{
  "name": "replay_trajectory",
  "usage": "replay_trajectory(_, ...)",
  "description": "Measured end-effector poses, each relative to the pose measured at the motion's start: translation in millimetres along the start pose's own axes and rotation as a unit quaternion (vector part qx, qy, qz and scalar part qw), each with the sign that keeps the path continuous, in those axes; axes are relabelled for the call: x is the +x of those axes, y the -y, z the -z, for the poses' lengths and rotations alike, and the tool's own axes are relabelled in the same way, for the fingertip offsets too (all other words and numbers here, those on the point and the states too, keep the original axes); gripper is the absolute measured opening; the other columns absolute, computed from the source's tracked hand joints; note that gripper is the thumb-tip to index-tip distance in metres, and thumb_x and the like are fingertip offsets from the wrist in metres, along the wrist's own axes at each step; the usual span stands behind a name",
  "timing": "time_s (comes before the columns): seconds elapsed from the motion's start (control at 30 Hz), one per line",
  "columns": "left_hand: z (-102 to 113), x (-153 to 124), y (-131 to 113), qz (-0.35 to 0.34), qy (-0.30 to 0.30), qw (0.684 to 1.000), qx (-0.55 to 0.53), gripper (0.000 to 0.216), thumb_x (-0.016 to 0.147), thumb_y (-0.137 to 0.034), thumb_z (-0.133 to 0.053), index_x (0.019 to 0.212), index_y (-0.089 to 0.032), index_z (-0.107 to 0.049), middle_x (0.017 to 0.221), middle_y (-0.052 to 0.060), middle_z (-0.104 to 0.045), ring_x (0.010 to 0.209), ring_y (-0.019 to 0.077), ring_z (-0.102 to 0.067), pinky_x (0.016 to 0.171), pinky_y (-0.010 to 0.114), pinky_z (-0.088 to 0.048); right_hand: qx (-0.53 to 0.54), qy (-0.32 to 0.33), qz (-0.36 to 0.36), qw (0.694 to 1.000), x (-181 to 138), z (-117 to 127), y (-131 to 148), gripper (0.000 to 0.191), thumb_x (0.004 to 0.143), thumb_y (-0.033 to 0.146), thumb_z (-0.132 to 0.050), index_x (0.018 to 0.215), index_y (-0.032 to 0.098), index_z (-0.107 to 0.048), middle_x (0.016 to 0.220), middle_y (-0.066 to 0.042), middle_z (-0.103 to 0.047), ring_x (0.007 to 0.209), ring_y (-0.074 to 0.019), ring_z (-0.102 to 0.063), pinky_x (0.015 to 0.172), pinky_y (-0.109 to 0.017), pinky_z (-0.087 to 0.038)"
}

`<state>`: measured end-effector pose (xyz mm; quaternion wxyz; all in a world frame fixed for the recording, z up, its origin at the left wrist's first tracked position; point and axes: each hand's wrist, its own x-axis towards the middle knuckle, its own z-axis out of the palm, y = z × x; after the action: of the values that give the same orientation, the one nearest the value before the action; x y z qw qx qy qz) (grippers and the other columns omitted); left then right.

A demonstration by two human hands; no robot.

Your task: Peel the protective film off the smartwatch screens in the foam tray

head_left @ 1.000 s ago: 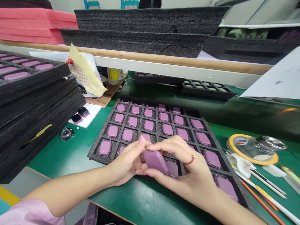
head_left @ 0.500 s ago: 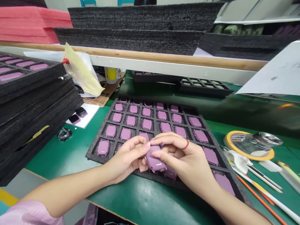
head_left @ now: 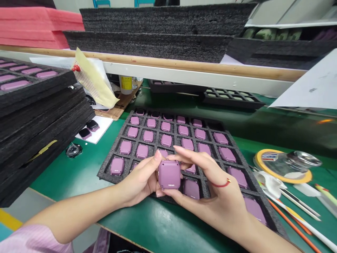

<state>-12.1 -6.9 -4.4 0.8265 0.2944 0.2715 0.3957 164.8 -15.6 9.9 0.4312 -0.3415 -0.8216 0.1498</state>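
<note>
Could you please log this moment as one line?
left hand: holds purple case | right hand: holds same case | under: foam tray, green table

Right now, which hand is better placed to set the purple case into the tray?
Probably the right hand: it wraps the purple case above and below; the left hand only grips one edge.

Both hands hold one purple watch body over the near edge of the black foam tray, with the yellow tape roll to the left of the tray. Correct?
Not quite. The yellow tape roll lies to the right of the black foam tray, as the head view shows. The rest holds: the left hand and right hand hold one purple watch body over the tray's near edge.
</note>
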Motion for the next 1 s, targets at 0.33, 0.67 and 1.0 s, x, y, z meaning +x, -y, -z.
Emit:
replay_trajectory(0.33,2.8,-0.5,3.5,0.0,-0.045,0.999,0.016,0.048,0.083,-0.061,-0.07,0.094,-0.015,-0.061,0.074,0.0,-0.059,0.054,0.0073,-0.051,0.046,0.016,-0.039,-0.119,0.019,0.069,0.99,11.7,3.3,-13.4,0.037,0.083,0.029,-0.074,0.118,0.021,-0.063,0.105,-0.008,-0.075,0.095,-0.024,-0.068,0.089,-0.044,-0.054)
replay_trajectory(0.67,1.2,-2.8,-3.1,0.024,-0.121,0.986,0.114,0.034,0.088,-0.047,-0.068,0.096,-0.015,-0.058,0.103,0.009,-0.068,0.057,0.0062,-0.047,0.053,0.02,-0.039,-0.318,0.07,-0.256,0.91,61.4,62.5,-176.1,0.03,0.094,0.038,-0.065,0.116,0.017,-0.066,0.117,-0.009,-0.068,0.103,-0.0221,-0.067,0.092,-0.045,-0.056)
replay_trajectory(1.0,-0.2,-5.9,5.2,0.017,-0.086,0.987,0.133,0.039,0.079,-0.049,-0.073,0.094,-0.017,-0.057,0.097,0.006,-0.067,0.055,0.0057,-0.045,0.051,0.021,-0.034,-0.34,0.121,-0.299,0.883,76.0,76.1,-201.7,0.034,0.097,0.036,-0.062,0.126,0.018,-0.061,0.128,-0.01,-0.063,0.109,-0.0232,-0.065,0.091,-0.044,-0.057)
